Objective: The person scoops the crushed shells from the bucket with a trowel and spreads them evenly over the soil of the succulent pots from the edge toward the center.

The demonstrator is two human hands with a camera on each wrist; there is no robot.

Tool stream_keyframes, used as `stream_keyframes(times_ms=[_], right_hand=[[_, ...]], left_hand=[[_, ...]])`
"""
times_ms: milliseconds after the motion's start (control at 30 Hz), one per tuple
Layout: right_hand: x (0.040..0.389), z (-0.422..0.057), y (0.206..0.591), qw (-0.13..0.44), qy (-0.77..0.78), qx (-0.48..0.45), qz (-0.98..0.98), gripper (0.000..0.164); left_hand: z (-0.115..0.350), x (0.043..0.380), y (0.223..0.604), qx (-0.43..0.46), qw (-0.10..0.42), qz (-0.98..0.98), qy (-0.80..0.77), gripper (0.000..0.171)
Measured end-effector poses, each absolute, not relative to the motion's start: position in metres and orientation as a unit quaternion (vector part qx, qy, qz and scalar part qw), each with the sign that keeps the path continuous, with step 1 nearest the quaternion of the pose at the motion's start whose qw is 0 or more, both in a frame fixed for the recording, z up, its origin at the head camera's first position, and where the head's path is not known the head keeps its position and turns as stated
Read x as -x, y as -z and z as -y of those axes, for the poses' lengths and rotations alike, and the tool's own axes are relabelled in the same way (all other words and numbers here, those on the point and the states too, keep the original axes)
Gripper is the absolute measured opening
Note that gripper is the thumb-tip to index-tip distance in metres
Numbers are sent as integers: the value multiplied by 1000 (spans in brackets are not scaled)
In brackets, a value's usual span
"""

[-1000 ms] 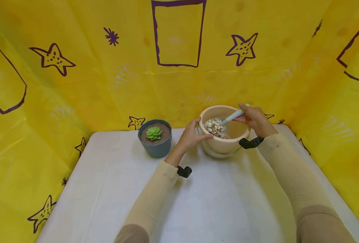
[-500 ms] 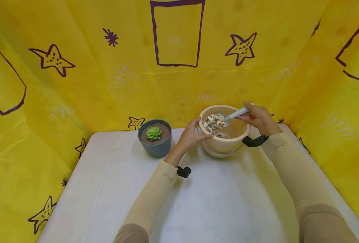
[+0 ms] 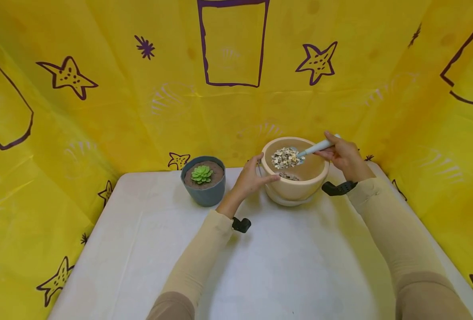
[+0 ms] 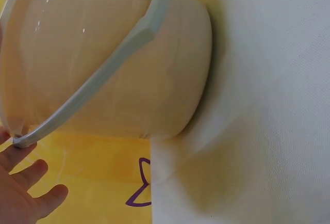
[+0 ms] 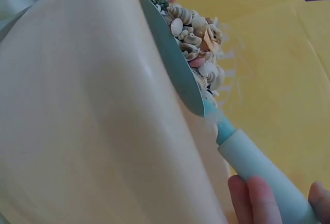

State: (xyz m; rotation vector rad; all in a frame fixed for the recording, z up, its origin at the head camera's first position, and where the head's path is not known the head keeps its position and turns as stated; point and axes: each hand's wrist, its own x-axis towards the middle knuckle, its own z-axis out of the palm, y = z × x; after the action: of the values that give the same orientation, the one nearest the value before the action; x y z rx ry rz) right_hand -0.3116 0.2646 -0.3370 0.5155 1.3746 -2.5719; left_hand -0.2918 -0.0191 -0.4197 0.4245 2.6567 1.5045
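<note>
A cream bucket with its pale carrying handle lowered stands toward the back of the table, right of centre. My left hand holds its left side, thumb on the near rim and the other fingers farther back, by the handle's joint in the left wrist view. My right hand grips the pale blue grip of a small trowel above the bucket's right side. Its blade, seen side-on in the right wrist view, carries a heap of small seashells. More shells lie in the bucket's bottom.
Left of my left hand stands a blue-grey pot with brown soil and a green succulent. A white cloth covers the table. Yellow fabric with purple drawings rises close behind and at both sides.
My right hand has drawn the trowel slightly up and to the right, and its shell-heaped blade has come up off the shells at the bottom. The left hand stays on the bucket.
</note>
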Motion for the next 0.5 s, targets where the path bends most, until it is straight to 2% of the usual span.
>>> stream_keyframes(times_ms=[500], right_hand=[[303, -270, 341, 44, 869, -166, -463, 13]], left_hand=[[18, 290, 421, -151, 7, -870, -470, 97]])
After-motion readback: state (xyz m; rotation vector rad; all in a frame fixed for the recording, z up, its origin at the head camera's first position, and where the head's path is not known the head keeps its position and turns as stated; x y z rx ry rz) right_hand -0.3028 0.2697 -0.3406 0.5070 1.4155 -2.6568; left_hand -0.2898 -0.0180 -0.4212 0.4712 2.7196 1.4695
